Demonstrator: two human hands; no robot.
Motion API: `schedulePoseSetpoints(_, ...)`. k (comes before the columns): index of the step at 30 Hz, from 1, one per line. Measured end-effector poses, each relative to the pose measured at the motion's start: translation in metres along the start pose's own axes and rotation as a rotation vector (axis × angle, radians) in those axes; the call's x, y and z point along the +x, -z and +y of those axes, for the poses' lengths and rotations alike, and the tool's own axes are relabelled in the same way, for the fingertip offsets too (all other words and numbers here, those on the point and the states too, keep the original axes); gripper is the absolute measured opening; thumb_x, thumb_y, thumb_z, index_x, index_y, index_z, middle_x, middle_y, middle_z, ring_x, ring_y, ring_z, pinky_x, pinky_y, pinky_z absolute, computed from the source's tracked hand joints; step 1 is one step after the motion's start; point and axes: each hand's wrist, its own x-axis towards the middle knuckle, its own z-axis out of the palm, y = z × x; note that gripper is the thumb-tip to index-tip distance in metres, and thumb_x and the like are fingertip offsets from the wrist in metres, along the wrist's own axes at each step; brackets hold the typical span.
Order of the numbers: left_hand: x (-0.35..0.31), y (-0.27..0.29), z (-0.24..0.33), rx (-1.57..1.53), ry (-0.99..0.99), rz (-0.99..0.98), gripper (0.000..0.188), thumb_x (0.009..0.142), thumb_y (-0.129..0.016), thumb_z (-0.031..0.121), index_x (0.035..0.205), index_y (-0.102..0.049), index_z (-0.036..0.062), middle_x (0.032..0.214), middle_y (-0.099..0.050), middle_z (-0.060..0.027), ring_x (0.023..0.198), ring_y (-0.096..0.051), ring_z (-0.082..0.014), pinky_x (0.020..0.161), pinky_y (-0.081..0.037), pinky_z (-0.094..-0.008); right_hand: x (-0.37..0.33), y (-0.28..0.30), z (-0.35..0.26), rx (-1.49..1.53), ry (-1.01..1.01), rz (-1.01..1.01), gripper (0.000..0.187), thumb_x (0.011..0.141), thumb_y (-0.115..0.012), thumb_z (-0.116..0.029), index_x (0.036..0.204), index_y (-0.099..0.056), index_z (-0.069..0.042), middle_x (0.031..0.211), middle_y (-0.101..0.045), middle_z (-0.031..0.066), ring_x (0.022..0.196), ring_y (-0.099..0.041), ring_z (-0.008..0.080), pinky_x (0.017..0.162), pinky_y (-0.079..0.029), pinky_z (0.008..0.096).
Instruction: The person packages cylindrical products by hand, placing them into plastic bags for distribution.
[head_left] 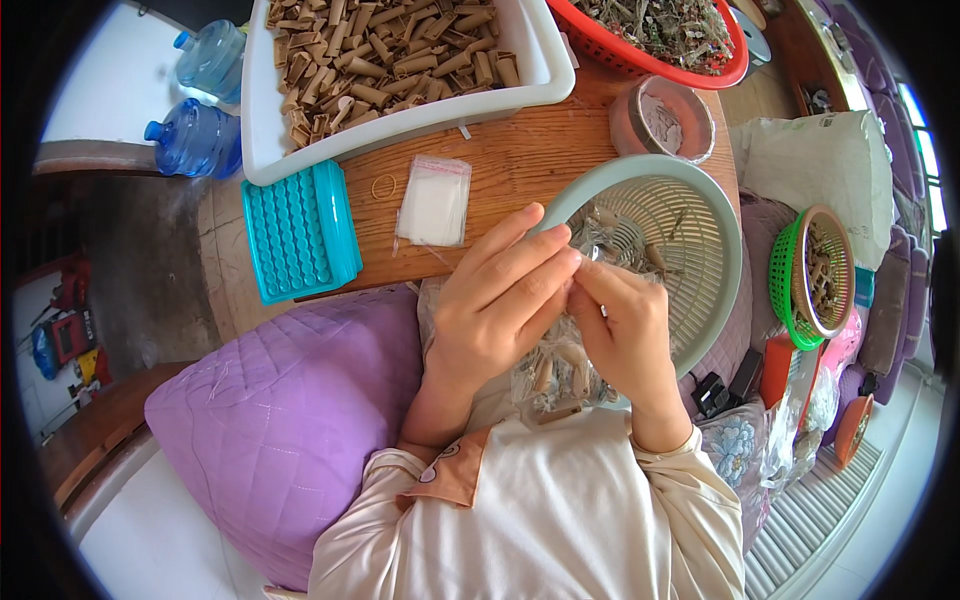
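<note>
My left hand and my right hand meet in front of my chest, above the near left side of a grey-green plastic colander. The left fingers are long and pressed close together, their tips touching the right fingers. My right thumb and index finger are pinched together. Whatever lies between the fingertips is hidden. Below and behind my hands are small brown curled pieces in clear plastic wrapping. More of these lie inside the colander, partly covered by my hands.
A white tub heaped with brown curled pieces stands on the wooden table. Nearby are a teal ridged tray, clear plastic bags, a rubber band, a pinkish bowl and a red basket. A purple quilted cover is left.
</note>
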Motion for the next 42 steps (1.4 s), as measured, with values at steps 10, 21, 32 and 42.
schedulePoseSetpoints(10,-0.001,0.021,-0.038,-0.449,0.619,0.436,0.006,0.074,-0.058,0.001,0.08,-0.061,0.0004,0.086,-0.062,-0.0114,0.088,-0.061,-0.0267,0.072,-0.051,-0.0302,-0.008,0.01,-0.019,0.06,0.132,-0.142,0.025,0.069,-0.054,0.008,0.092,-0.063,0.0,0.069,-0.062,0.0102,0.052,-0.055,0.0174,0.048,-0.043,0.0258)
schedulePoseSetpoints(21,0.006,0.004,0.004,-0.082,-0.094,0.055,0.022,0.066,-0.067,0.003,0.088,-0.065,0.002,0.083,-0.062,-0.007,0.083,-0.062,-0.028,0.073,-0.053,-0.0334,-0.006,0.008,-0.014,-0.027,0.026,0.057,0.017,0.074,-0.056,0.004,0.09,-0.06,0.001,0.065,-0.058,0.01,0.054,-0.056,0.0218,0.048,-0.044,0.0283)
schedulePoseSetpoints(32,-0.007,0.021,-0.049,-0.462,0.515,0.489,0.012,0.076,-0.048,-0.008,0.081,-0.053,0.001,0.087,-0.06,-0.0135,0.087,-0.06,-0.0232,0.078,-0.048,-0.0321,-0.011,0.018,-0.025,0.109,0.01,-0.183,0.024,0.07,-0.056,0.007,0.092,-0.061,0.0,0.072,-0.058,0.0104,0.067,-0.059,0.0217,0.056,-0.045,0.0294)
schedulePoseSetpoints(42,-0.008,0.002,-0.011,-0.932,0.581,0.01,0.021,0.085,-0.047,0.023,0.082,-0.05,0.0024,0.058,-0.039,0.0035,0.051,-0.031,-0.0021,0.045,-0.022,-0.02,-0.01,0.008,0.021,0.774,-0.053,0.087,0.019,0.087,-0.051,-0.011,0.096,-0.062,0.002,0.076,-0.053,0.0036,0.061,-0.045,0.0054,0.054,-0.035,0.0188)
